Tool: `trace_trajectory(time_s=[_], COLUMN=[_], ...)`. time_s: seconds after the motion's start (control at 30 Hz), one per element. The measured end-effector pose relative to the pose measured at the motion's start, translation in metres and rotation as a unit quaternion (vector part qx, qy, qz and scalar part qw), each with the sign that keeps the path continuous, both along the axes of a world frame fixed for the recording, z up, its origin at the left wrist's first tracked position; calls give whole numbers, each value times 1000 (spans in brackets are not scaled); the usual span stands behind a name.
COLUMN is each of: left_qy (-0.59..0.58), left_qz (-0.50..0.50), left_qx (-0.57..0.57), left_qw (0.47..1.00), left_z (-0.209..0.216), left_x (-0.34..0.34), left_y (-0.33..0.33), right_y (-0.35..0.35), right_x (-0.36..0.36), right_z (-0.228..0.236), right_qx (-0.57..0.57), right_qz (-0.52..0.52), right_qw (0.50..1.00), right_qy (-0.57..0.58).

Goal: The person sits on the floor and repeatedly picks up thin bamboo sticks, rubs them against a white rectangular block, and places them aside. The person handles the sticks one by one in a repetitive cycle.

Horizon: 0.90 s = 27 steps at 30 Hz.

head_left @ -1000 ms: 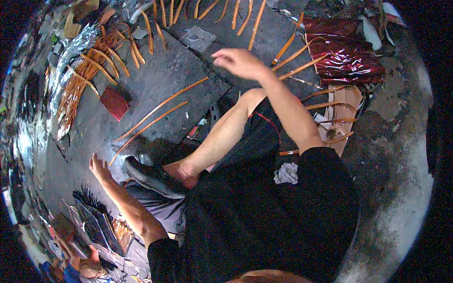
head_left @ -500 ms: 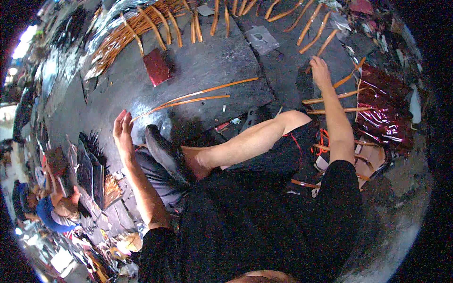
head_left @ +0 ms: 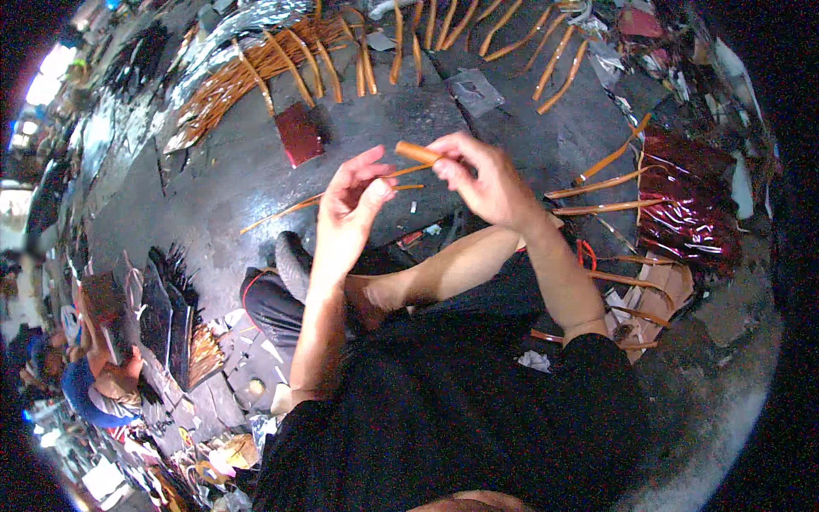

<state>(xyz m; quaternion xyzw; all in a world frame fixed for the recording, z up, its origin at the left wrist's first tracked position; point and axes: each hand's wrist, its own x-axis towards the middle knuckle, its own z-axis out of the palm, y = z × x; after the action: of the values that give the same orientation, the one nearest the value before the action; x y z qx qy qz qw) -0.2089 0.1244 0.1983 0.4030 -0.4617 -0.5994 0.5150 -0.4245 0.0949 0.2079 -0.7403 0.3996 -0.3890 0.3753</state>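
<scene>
Pinched between the thumb and fingers of my right hand (head_left: 490, 181) is a brown strap (head_left: 415, 153), glossy and leather-like, its broad end pointing left. Beside that end is my left hand (head_left: 348, 205), fingers apart and curved, with nothing visible in it. I cannot tell whether a fingertip touches the strap. Under and behind both hands, two long thin orange-brown strips (head_left: 280, 217) lie on the dark floor board (head_left: 230, 162), partly hidden by the left hand. A dark red rectangular piece (head_left: 299, 135) lies beyond the left hand.
Several similar straps (head_left: 395, 51) fan out along the far edge, beside a brown bundle (head_left: 226, 81). Straps also rest on a shiny dark red sheet (head_left: 687, 200) and a cardboard piece (head_left: 661, 294) at right. A person in a blue cap (head_left: 81, 397) is at left.
My right hand has picked a strap up from the far right and brought it to the middle. My left hand has moved right, away from the ends of the thin strips, toward it.
</scene>
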Motion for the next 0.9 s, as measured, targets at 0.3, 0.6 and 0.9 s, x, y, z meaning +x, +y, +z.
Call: trace_trajectory(time_s=[0.3, 0.6, 0.9], left_qy=[-62, 91, 260], left_qz=[155, 103, 186], left_qx=[-33, -145, -160], left_qw=[985, 980, 934], left_z=[27, 11, 41], left_x=[36, 66, 33], left_y=[18, 24, 18], right_y=[33, 42, 32], right_x=[95, 129, 161], right_z=[25, 40, 44], right_qx=[-120, -164, -253], right_qz=[-46, -43, -83], right_qw=[992, 983, 959], right_qy=[-17, -70, -99])
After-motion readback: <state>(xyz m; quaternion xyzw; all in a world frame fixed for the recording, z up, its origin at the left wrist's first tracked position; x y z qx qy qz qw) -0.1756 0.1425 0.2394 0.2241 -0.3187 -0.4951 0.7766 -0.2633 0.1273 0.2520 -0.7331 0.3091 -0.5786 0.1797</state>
